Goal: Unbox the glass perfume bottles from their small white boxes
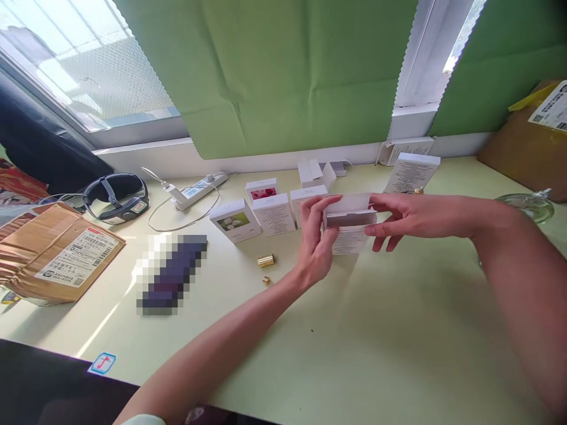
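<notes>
Nearest, both hands hold a small white box point(349, 227) above the pale green table point(376, 342): the left hand point(315, 242) clasps its left side, the right hand point(401, 219) pinches its open top flap. Beyond lie a gold cap point(266, 260) and more white boxes point(252, 215).

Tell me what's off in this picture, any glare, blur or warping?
Head view: the window at top left is blown out by daylight, and a bright streak falls across the desk. One patch on the desk is pixelated. The wide lens bends the window frame and stretches both forearms. The left hand, right hand and white box between them are sharp.
</notes>
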A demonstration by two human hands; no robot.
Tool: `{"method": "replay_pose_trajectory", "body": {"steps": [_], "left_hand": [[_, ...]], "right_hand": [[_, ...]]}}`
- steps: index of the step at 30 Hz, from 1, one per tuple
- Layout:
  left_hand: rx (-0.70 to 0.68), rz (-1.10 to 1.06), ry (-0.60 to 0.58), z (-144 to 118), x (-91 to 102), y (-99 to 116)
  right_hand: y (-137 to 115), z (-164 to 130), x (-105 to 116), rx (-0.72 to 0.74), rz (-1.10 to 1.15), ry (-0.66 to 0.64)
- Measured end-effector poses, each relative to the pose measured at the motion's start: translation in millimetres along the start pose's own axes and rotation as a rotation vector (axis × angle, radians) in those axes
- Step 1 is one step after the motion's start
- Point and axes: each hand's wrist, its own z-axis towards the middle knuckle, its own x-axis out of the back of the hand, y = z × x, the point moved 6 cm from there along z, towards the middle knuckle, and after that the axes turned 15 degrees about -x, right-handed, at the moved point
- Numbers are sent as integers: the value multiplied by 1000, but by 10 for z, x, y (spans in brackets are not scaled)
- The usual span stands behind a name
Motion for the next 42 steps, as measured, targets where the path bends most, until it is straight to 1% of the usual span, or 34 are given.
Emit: {"method": "replay_pose_trajectory", "body": {"steps": [3, 5, 7, 14, 18, 21, 26, 29, 32, 37, 39, 42], "left_hand": [[51, -34, -27, 14, -76, -61], [90, -70, -18, 7, -106, -69], [95, -80, 4, -6, -107, -46], [21, -65, 9, -88, -82, 1], [-52, -24, 5, -136, -79, 13], [-70, -12, -7, -151, -88, 10], [-78, -27, 2, -155, -89, 24], [-119, -16, -3, -205, -94, 61], [-205, 15, -3, -280, -97, 114], [-371, 53, 40, -340, -81, 198], [-400, 75, 40, -342, -78, 206], [-412, 118, 4, -344, -90, 198]], "right_hand": [[-19, 3, -27, -9, 105, -44], [-9, 2, -36, -37, 159, -61], [3, 2, -39, -53, 179, -74], [21, 21, -43, -69, 147, -78], [-43, -9, -116, -66, 173, -151], [-61, -18, -160, -64, 201, -211], [-16, 3, -171, -88, 223, -236], [-52, -31, -207, -74, 166, -278], [-111, -100, -233, -41, 54, -292], [-75, -142, -184, -80, -142, -181], [-45, -126, -170, -92, -200, -150], [-13, -93, -161, -91, -241, -119]]}}
